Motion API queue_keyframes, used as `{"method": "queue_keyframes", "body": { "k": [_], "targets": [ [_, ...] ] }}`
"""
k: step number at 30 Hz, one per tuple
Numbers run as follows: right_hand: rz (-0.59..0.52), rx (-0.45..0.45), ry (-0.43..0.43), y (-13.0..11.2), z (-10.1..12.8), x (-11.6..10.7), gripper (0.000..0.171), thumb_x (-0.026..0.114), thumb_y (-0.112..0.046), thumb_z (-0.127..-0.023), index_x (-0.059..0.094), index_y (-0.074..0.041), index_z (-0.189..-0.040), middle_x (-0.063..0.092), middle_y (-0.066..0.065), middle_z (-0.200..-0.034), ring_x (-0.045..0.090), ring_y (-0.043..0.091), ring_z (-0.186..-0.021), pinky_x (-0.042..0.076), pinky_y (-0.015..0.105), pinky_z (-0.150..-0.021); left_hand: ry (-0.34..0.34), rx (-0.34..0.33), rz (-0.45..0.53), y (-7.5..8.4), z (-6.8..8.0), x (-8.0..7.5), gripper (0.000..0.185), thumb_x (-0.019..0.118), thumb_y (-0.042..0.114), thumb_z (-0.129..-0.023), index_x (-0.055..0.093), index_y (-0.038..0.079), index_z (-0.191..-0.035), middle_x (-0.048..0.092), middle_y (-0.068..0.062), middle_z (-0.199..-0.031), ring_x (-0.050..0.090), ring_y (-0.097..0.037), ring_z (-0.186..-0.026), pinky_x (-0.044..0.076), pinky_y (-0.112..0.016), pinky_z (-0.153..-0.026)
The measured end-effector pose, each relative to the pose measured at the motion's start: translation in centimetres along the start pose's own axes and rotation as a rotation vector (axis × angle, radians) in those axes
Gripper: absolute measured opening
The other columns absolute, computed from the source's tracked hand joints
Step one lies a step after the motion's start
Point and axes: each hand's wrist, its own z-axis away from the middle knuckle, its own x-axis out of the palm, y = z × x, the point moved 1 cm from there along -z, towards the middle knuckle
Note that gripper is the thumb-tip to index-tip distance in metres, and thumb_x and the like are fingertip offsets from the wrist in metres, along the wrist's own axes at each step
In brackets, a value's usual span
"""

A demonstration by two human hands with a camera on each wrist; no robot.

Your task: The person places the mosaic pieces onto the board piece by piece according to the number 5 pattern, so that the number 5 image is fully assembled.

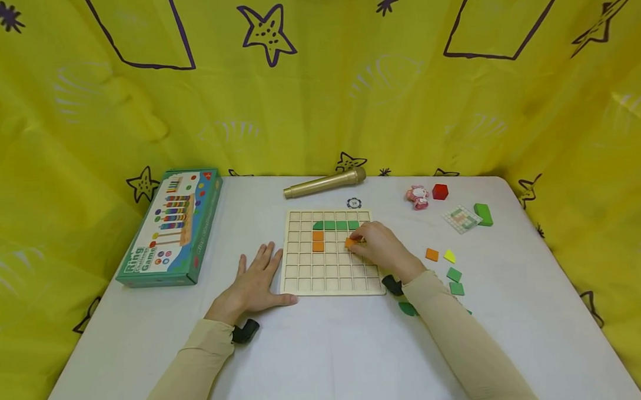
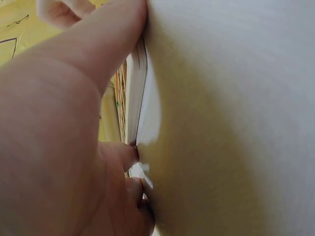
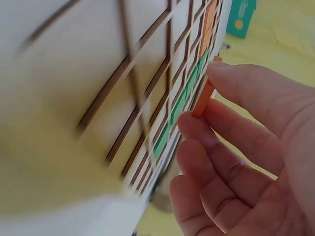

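Observation:
A square wooden grid board (image 1: 331, 287) lies on the white table. Green pieces (image 1: 334, 225) form a row near its far side, and two orange square tiles (image 1: 318, 241) sit below the row's left end. My right hand (image 1: 380, 245) pinches another orange square tile (image 3: 202, 98) between thumb and fingertips, close over the right part of the grid. At the board's left edge my left hand (image 1: 254, 284) rests with fingers spread on the table, its thumb along the near left corner. In the left wrist view the fingertips (image 2: 129, 155) are right at the board's side.
A ring game box (image 1: 168, 229) lies at left, a gold microphone (image 1: 325, 183) behind the board. To the right are a pink figurine (image 1: 417, 197), red block (image 1: 440, 192), pattern card (image 1: 461, 219), green block (image 1: 483, 214), and loose orange (image 1: 432, 254), yellow (image 1: 449, 256) and green pieces (image 1: 454, 274).

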Motion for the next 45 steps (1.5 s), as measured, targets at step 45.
{"method": "queue_keyframes", "body": {
  "k": [45],
  "targets": [
    [-0.151, 0.134, 0.048, 6.6, 4.1, -3.7, 0.028, 0.06, -0.006, -0.097, 0.065, 0.003, -0.123, 0.064, 0.016, -0.113, 0.054, 0.029, -0.093, 0.046, 0.042, -0.082, -0.007, -0.02, -0.008, 0.2, 0.0, -0.1, 0.118, 0.064, 0.075, -0.075, 0.017, 0.002, -0.155, 0.005, -0.019, -0.161, 0.0, -0.034, -0.147, -0.003, -0.065, -0.109]
  ]
}}
